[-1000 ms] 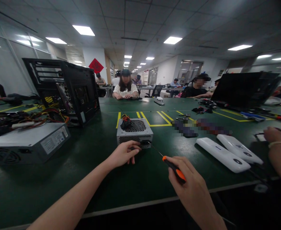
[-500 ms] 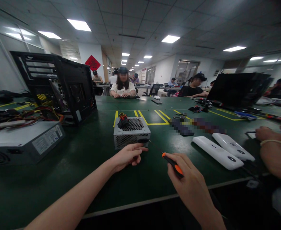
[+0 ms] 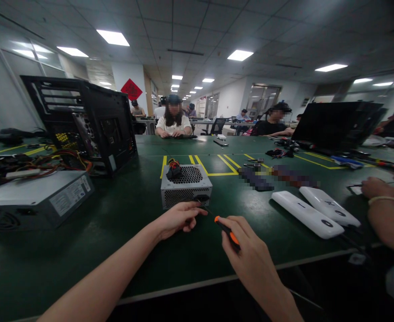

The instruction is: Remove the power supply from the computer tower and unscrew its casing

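A grey computer power supply [image 3: 186,192] stands on the green table in front of me, with its vent grille and a bundle of cables on top. My left hand [image 3: 181,219] is at its near right edge, by the black power socket [image 3: 201,197]. Two of its fingers are stretched out and apart, the others curled. Whether a small part lies at the fingertips cannot be made out. My right hand [image 3: 250,246] grips the orange and black handle of a screwdriver [image 3: 228,232]. Its thin shaft slants toward the left fingertips, near the socket.
To the left lie another power supply [image 3: 45,192] and an open black computer case [image 3: 92,120]. Two white power banks [image 3: 307,214] rest at right, beside another person's hand [image 3: 378,188]. Farther back are loose cables [image 3: 282,150] and a second dark case [image 3: 337,125]. A person [image 3: 173,118] sits opposite.
My right hand has moved left with the screwdriver, bringing its tip lower and closer to my left fingertips. The left hand stays almost in place. The view has shifted slightly.
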Action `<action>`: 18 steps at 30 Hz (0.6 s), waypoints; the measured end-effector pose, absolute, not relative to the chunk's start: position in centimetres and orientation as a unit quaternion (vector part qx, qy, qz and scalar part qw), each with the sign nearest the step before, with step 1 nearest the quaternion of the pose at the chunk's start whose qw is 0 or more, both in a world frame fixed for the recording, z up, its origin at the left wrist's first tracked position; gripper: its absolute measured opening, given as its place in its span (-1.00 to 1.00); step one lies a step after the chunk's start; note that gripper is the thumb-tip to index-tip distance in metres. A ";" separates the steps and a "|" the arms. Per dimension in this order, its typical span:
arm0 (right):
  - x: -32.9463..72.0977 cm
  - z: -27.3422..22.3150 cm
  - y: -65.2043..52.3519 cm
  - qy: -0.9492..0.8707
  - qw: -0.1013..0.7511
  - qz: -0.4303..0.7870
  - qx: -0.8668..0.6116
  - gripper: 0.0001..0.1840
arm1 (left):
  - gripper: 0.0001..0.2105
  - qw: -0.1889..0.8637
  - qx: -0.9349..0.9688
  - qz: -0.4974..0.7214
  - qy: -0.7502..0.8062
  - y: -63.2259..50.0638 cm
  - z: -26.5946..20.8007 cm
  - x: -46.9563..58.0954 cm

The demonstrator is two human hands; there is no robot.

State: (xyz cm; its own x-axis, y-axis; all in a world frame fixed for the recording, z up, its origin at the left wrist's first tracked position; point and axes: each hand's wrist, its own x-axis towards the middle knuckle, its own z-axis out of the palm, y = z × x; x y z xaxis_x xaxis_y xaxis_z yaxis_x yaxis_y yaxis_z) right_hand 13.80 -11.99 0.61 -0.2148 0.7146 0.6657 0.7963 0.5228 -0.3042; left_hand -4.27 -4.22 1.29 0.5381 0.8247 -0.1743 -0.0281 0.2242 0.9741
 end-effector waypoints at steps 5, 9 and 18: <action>14.3 0.8 -12.1 -0.773 0.388 -0.065 -0.498 -0.71 | -0.68 0.690 0.521 0.313 0.393 -4.1 1.6 -4.6; 15.2 1.3 -12.3 -0.761 0.380 -0.104 -0.516 -0.72 | -0.67 0.699 0.504 0.330 0.385 -4.1 1.7 -4.6; 15.5 1.1 -12.1 -0.759 0.369 -0.123 -0.523 -0.72 | -0.68 0.712 0.491 0.340 0.369 -4.1 1.6 -4.7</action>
State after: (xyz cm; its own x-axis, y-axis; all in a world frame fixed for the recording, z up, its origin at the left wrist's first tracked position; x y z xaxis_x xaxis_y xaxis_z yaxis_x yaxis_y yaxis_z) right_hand 15.48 -12.13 1.13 -0.1820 0.7023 0.6882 0.8838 0.4236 -0.1986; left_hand -4.68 -4.13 1.64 0.4962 0.8469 -0.1913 -0.1223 0.2863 0.9503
